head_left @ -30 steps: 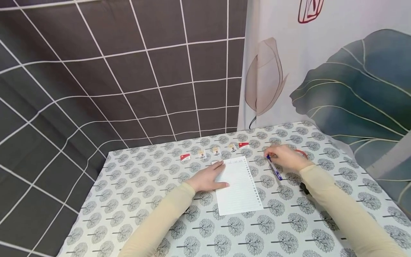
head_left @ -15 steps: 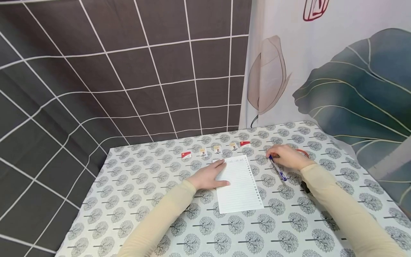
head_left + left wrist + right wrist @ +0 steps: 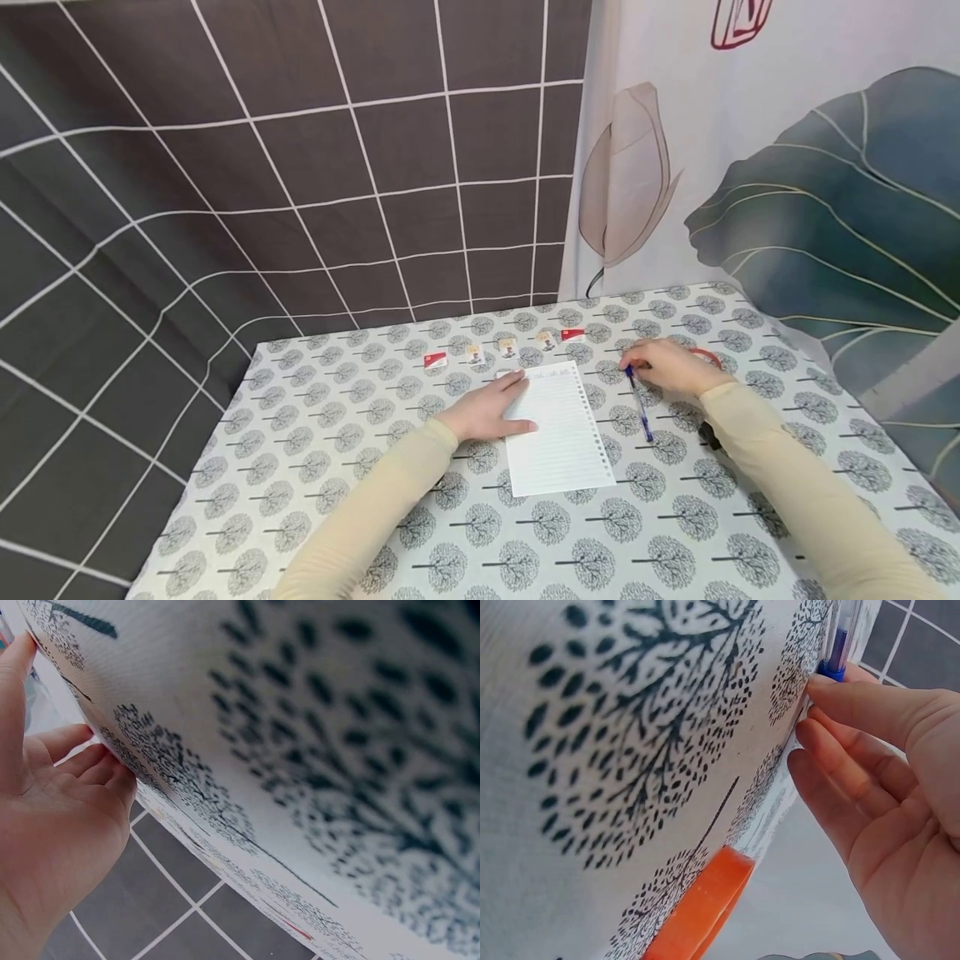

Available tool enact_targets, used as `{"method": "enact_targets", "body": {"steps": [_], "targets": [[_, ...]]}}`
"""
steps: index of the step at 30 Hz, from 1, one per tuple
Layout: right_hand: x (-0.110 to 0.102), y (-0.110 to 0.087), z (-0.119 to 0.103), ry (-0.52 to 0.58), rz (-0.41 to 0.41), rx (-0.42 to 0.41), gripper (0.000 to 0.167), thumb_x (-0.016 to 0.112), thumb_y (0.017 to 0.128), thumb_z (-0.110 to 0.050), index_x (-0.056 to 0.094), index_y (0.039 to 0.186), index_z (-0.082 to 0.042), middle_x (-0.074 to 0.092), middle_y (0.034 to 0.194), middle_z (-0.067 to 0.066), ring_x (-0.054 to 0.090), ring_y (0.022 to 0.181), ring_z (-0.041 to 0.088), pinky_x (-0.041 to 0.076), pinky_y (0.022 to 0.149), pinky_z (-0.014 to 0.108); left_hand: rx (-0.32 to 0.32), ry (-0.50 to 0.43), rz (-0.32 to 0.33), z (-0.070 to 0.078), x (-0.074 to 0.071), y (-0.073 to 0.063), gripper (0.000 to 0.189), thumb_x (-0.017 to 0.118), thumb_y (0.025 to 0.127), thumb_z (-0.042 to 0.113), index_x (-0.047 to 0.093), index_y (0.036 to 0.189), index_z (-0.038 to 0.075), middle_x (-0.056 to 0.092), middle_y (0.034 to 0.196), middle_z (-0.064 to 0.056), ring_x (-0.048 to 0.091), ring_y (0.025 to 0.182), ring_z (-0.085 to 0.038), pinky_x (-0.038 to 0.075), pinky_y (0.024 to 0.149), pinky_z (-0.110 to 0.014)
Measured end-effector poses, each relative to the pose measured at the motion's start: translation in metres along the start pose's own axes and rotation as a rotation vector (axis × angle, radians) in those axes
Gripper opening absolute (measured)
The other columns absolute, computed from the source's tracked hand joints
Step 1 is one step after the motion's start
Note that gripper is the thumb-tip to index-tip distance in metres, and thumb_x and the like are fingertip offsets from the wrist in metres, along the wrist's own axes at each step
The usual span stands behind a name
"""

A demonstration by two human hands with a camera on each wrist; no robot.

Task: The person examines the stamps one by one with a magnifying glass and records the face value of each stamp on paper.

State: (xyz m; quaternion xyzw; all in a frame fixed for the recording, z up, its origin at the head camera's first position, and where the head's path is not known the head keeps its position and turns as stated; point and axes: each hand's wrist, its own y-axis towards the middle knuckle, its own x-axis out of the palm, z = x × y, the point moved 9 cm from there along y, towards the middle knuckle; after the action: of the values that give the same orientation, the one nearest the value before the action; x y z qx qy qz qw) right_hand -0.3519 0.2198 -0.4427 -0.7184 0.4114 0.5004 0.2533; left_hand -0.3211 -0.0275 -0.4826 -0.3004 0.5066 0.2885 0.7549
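A sheet of lined paper, with punched holes down its right side and faint handwriting at the top, lies on the patterned cloth. My left hand rests on its left edge, fingers straight and thumb spread over the page. To the right of the sheet, my right hand pinches one blue end of a pen between thumb and index finger. The pen's other end points toward me. In the right wrist view the clear barrel and blue part of the pen show at the fingertips; the other fingers are loosely bent.
Behind the paper, several small cards lie in a row, among them a red-and-white card and a picture card. An orange ring-shaped thing sits beside my right hand, partly hidden in the head view. Dark checked fabric hangs behind the table.
The pen's free end has swung right, then back left and toward me, while my right fingers keep pinching the other end. My left hand has stayed on the paper.
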Motion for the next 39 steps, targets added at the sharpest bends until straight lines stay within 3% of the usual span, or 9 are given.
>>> {"method": "enact_targets", "body": {"steps": [9, 23, 35, 39], "targets": [[0.0031, -0.0041, 0.0022, 0.026, -0.029, 0.031, 0.026, 0.067, 0.088, 0.005, 0.073, 0.111, -0.007, 0.067, 0.110, 0.013, 0.065, 0.088, 0.021, 0.058, 0.084, 0.047, 0.015, 0.023, -0.011, 0.0015, 0.0029, 0.0050, 0.092, 0.056, 0.093, 0.066, 0.025, 0.161, 0.011, 0.014, 0.168, -0.004, 0.020, 0.152, -0.023, 0.023, 0.122, -0.038], [0.0045, -0.0042, 0.0063, 0.027, -0.018, 0.028, 0.026, 0.066, 0.087, 0.006, 0.073, 0.107, -0.009, 0.066, 0.107, 0.012, 0.064, 0.086, 0.021, 0.058, 0.080, 0.044, 0.023, 0.000, -0.011, 0.0016, 0.0047, 0.0072, 0.092, 0.057, 0.093, 0.066, 0.026, 0.160, 0.010, 0.014, 0.168, -0.004, 0.021, 0.152, -0.024, 0.023, 0.123, -0.038], [0.0079, -0.0068, 0.0061, 0.054, 0.011, 0.044, 0.025, 0.061, 0.092, 0.004, 0.073, 0.108, -0.011, 0.067, 0.112, 0.016, 0.065, 0.097, 0.033, 0.055, 0.089, 0.055, 0.043, 0.032, -0.002, 0.0007, 0.0094, 0.0077, 0.088, 0.054, 0.095, 0.064, 0.028, 0.160, 0.010, 0.015, 0.168, -0.004, 0.020, 0.152, -0.023, 0.022, 0.122, -0.037], [0.0077, -0.0089, 0.0042, 0.060, 0.023, 0.041, 0.022, 0.060, 0.095, 0.002, 0.073, 0.110, -0.009, 0.069, 0.111, 0.016, 0.065, 0.087, 0.026, 0.056, 0.083, 0.049, 0.074, 0.052, 0.016, 0.0040, 0.0089, 0.0074, 0.078, 0.049, 0.101, 0.057, 0.029, 0.159, 0.009, 0.017, 0.168, -0.006, 0.019, 0.153, -0.023, 0.021, 0.123, -0.036]]}}
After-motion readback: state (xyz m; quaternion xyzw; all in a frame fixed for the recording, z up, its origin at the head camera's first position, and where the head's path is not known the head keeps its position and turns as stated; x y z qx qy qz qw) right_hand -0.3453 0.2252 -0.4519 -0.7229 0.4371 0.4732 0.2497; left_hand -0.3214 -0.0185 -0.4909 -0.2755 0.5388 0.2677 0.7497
